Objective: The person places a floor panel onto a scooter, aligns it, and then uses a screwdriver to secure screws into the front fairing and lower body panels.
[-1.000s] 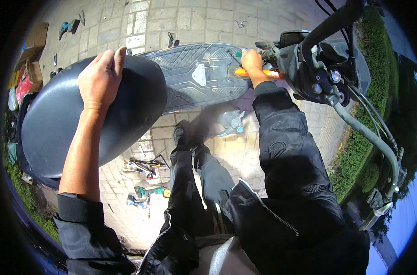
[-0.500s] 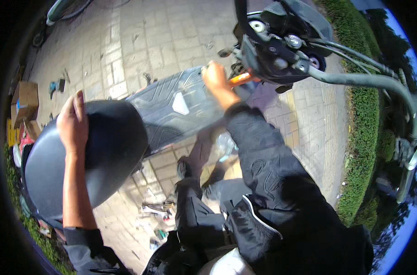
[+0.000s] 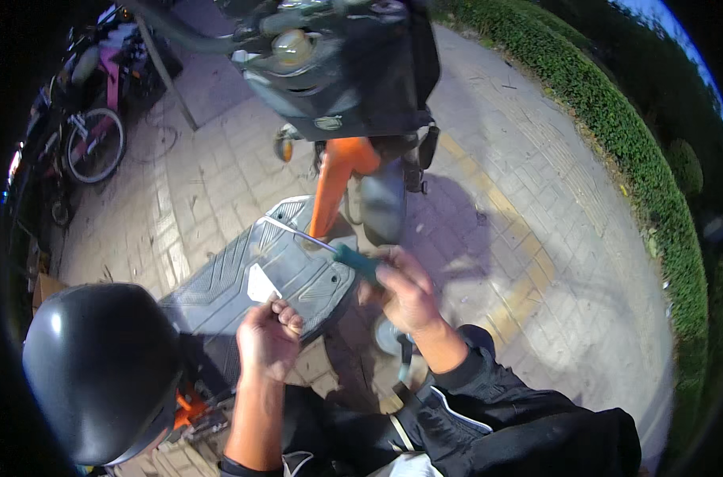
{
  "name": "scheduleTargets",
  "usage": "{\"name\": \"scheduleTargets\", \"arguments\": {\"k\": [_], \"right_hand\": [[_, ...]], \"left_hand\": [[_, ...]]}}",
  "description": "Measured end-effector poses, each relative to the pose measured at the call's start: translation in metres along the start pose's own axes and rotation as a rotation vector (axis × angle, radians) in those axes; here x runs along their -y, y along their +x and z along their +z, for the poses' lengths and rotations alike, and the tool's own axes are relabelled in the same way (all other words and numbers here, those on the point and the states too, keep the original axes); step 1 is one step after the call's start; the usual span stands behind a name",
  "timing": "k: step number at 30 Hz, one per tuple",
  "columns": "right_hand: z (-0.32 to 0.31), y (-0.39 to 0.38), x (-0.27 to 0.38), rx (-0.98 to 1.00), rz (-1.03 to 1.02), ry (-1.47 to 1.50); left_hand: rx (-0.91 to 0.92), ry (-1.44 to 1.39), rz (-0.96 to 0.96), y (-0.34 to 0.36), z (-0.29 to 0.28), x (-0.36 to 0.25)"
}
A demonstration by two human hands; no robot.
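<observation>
My right hand is closed around the dark green handle of a screwdriver. The metal shaft points left and away, its tip over the far part of the scooter's grey ribbed footboard. My left hand is closed, fingers curled, above the near edge of the footboard beside a white angular patch. Whatever those fingers pinch, if anything, is too small to make out. The scooter's black seat lies to the left of my left forearm. An orange stem rises from the footboard's far end.
Above the stem stands the scooter's black front body with its handlebar. A front wheel is behind the stem. Bicycles stand at the far left. A hedge runs along the right of the paving. A clear plastic item lies near my right wrist.
My left hand has left the seat and moved right, over the footboard. My right hand has come back nearer me, and the screwdriver now shows in it. The view has shifted.
</observation>
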State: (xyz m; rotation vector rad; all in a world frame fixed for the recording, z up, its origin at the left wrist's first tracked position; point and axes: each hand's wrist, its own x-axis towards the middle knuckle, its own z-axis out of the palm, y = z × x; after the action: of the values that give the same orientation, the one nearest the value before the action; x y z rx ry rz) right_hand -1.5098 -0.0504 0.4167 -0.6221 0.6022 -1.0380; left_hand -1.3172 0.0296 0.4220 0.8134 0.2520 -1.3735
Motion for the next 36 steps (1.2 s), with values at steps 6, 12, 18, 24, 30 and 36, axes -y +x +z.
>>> {"name": "scheduleTargets", "arguments": {"k": [6,12,18,24,30,36], "right_hand": [[-0.084,-0.05,-0.004,0.341,0.097,-0.113],[-0.1,-0.071,0.039,0.162,-0.265,-0.596],[-0.113,-0.079,0.083,0.154,-0.361,-0.705],[-0.115,-0.058,0.087,0.168,-0.624,-0.912],[-0.103,-0.052,0.082,0.099,-0.496,-0.906],[-0.104,-0.048,0.065,0.075,-0.491,-0.923]], "left_hand": [[0.196,0.037,-0.035,0.03,0.015,0.082],[0.415,0.124,0.032,0.016,0.087,0.096],[0.467,0.281,0.157,0.012,0.13,0.104],[0.525,0.285,0.183,0.038,0.141,0.106],[0.57,0.345,0.164,0.054,0.139,0.099],[0.565,0.268,0.135,0.063,0.131,0.094]]}}
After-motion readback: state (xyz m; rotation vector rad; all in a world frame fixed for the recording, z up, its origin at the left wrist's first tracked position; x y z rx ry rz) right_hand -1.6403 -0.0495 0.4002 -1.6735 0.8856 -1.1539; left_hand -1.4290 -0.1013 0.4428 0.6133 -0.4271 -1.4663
